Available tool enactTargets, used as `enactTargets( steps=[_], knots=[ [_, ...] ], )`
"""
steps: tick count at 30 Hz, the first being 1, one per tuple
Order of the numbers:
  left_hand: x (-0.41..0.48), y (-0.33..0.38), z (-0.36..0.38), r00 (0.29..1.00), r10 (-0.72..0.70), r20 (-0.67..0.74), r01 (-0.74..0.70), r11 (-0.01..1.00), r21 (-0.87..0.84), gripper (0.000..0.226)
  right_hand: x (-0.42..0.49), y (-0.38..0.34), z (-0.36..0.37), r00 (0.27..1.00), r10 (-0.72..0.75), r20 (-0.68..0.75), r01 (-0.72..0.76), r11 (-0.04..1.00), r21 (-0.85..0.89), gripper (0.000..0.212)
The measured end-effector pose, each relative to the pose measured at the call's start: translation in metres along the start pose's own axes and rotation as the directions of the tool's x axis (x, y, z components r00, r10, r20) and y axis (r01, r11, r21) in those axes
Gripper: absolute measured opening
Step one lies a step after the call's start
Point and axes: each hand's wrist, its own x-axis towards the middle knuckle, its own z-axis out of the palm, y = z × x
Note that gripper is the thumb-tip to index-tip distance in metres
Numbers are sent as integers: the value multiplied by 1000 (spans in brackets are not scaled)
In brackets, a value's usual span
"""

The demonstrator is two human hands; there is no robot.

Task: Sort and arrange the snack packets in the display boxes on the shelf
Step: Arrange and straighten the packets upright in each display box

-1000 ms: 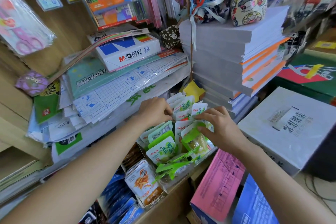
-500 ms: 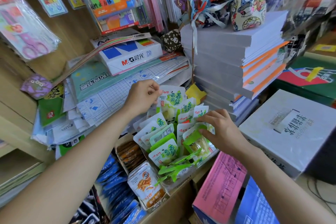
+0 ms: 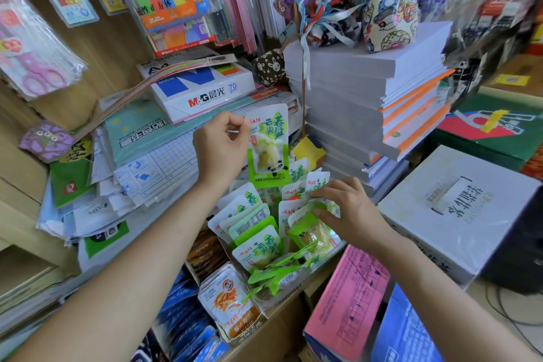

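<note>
My left hand [image 3: 221,147] pinches the top corner of a green-and-white snack packet [image 3: 268,144] and holds it upright above the display box. That box [image 3: 293,297] holds several more green-and-white packets [image 3: 258,244], some upright, some lying loose at the front. My right hand [image 3: 349,211] rests on the packets at the box's right side, fingertips on a packet [image 3: 311,229] with a green edge. To the left sit orange-labelled packets [image 3: 229,300] and blue packets [image 3: 182,311] in other boxes.
A tall stack of grey paper reams [image 3: 361,97] stands right behind the box. A white M&G paper box [image 3: 202,88] and loose stationery sheets [image 3: 147,161] lie to the left. A white carton [image 3: 458,209] and a pink box [image 3: 346,300] crowd the right.
My left hand has lifted one green-and-white packet out of the back of the box, up and to the left. My right hand has stayed on the packets at the right.
</note>
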Motion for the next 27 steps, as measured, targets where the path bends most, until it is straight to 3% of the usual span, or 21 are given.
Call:
enactTargets(
  steps=[3,6,10,12,15,18,20,24,27],
  knots=[
    [-10,1,13,999,-14,29,15,1000,-3,12,0,0,0,1000,6,0,-6,1000,2,33],
    [-40,-9,28,984,-78,163,72,997,38,13,0,-1,-1,1000,13,4,-13,1000,3,33],
    [-48,-19,36,884,-279,376,260,960,101,19,-1,-1,-2,1000,6,5,-6,1000,-4,34],
    [-37,-15,34,864,-249,438,163,961,223,16,-1,0,-3,1000,6,4,-6,1000,-4,34],
    [-21,4,30,841,-127,526,-41,954,297,33,-2,0,-4,1000,6,7,-6,1000,14,35],
    [-15,17,38,808,-48,587,-173,933,315,17,-2,1,-5,1000,7,10,-7,999,42,37],
    [-18,16,49,777,-61,626,-214,910,354,1,-1,2,-8,1000,18,20,-20,997,71,43],
    [-29,-1,58,720,-168,673,-213,869,446,3,-2,0,-15,991,-45,-123,51,998,47,43],
    [-30,-7,48,793,-173,584,-96,911,401,9,-3,-6,-20,972,-65,-224,80,995,58,28]
  ],
)
